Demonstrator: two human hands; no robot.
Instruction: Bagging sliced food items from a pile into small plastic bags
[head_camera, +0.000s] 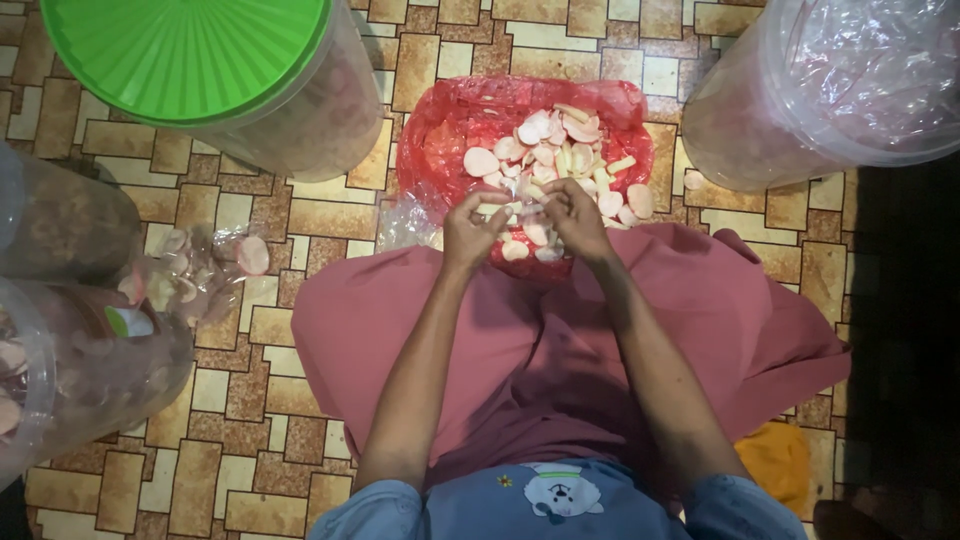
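A red plastic bag (445, 150) lies open on the tiled floor in front of my lap, holding several pale pink and white crackers (545, 150). My left hand (472, 228) and my right hand (574, 215) meet at the near edge of the bag. Together they pinch a small clear plastic bag (515, 210) that holds a few crackers. My lap is covered by a dusty pink skirt (560, 330).
A big clear jar with a green lid (190, 55) stands at the back left, another clear jar lined with plastic (830, 90) at the back right. More clear containers (70, 350) and a small filled packet of crackers (205, 270) sit at the left. An orange cloth (775, 460) lies at my right.
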